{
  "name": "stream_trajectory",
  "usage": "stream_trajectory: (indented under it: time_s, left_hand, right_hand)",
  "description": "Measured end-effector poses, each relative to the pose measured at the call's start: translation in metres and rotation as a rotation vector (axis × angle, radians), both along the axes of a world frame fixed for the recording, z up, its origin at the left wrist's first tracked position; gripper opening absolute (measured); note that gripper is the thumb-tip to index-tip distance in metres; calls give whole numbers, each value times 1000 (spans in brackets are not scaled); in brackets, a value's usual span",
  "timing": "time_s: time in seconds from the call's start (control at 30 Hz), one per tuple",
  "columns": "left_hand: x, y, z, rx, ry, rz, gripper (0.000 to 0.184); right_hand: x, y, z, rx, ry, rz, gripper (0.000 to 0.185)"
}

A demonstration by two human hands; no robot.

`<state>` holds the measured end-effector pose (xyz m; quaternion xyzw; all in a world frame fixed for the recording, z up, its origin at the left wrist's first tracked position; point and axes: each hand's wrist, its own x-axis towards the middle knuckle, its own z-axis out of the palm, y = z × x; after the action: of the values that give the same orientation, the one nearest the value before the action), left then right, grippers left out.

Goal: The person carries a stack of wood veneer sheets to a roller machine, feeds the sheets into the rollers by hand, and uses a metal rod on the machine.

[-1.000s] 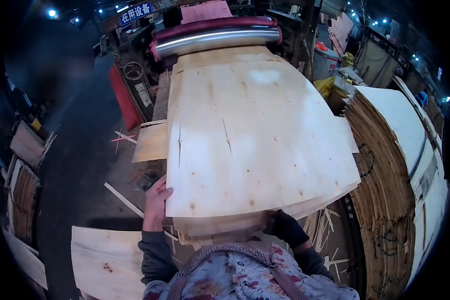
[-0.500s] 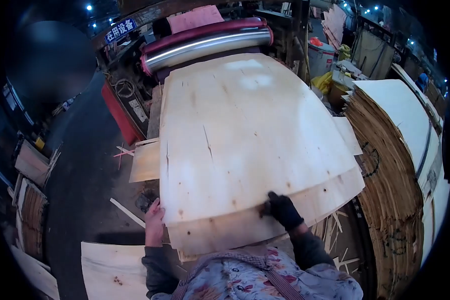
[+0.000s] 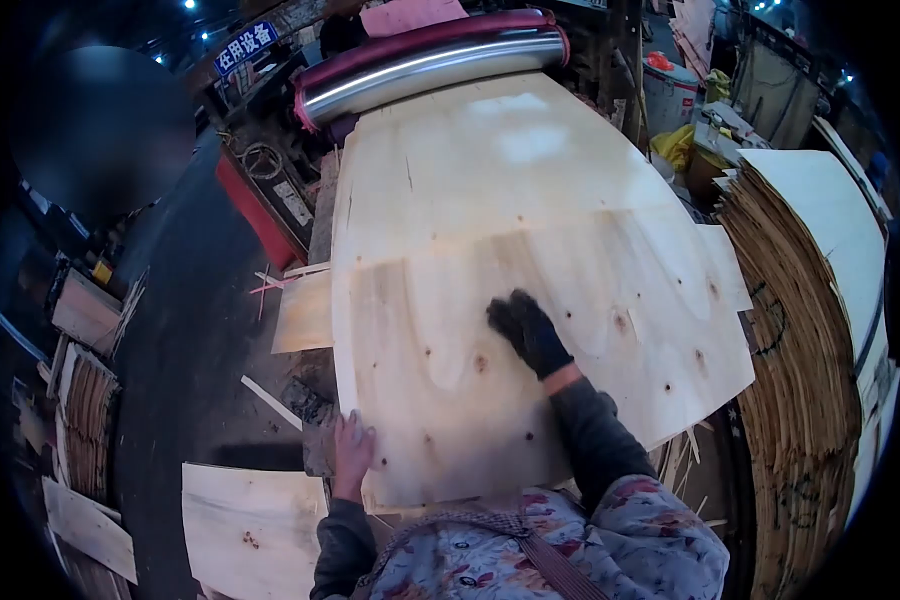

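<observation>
My left hand (image 3: 353, 455), bare, rests at the near left edge of a pale wood veneer sheet (image 3: 450, 400), its fingers stretched forward along the edge. On the middle of this sheet lies my right hand (image 3: 530, 335) in a dark glove, open with the fingers forward. The sheet has knots and wavy brown grain. Beyond it a second veneer sheet (image 3: 440, 170), lighter with a dark crack, extends up to a shiny metal roller (image 3: 440, 75). A dark red roller (image 3: 420, 45) sits just behind the metal one.
To the right stands a tall stack of veneer (image 3: 790, 330). Another veneer sheet (image 3: 255, 530) lies low at the near left. Scrap strips (image 3: 270, 400) stick out beside the left edge. A red panel (image 3: 255, 210) stands left of the machine; a white bucket (image 3: 670, 95) is at the back right.
The upper veneer sheet has moved forward toward the rollers, exposing much more of the knotted sheet beneath. My right hand has moved forward and left over the veneer; the view has shifted slightly.
</observation>
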<state>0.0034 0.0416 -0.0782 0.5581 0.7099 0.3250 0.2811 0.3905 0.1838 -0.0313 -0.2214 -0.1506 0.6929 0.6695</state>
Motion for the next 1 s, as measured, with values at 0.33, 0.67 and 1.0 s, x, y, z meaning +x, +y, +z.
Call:
stream_trajectory:
  time_s: [0.33,0.67,1.0]
  left_hand:
    - [13,-6,71,11,-448,-150,50]
    - [13,-11,163,112,-1101,-162,54]
    - [-26,19,90,33,-883,45,55]
  right_hand:
    - [-21,-255,38,-309,-161,533,38]
    - [20,-311,36,-490,-424,30,37]
    - [31,-226,38,256,-1860,-8,25]
